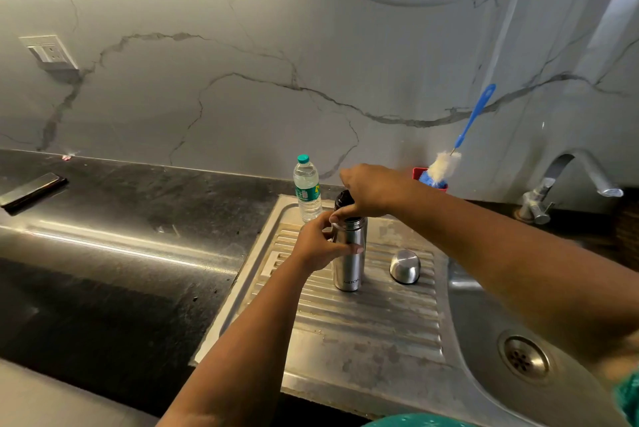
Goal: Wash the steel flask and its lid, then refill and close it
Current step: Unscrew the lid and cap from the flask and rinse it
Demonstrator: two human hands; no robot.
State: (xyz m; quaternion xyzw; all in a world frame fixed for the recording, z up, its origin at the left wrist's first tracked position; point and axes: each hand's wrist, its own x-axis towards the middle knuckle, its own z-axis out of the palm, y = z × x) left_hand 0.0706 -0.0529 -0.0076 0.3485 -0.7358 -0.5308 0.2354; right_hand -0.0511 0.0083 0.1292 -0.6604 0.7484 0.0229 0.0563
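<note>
Fingers of the left hand curl round the upright steel flask, marked "MILTON"; right hand, arm extended, grips its black stopper.

Both forearms are bare from the wrists back, with no watch, ring or bracelet visible on the left hand or the right hand. Well behind the right hand, near the elbow, shows teal-green fabric. More of this speckled teal cloth lies behind the left forearm.
</note>
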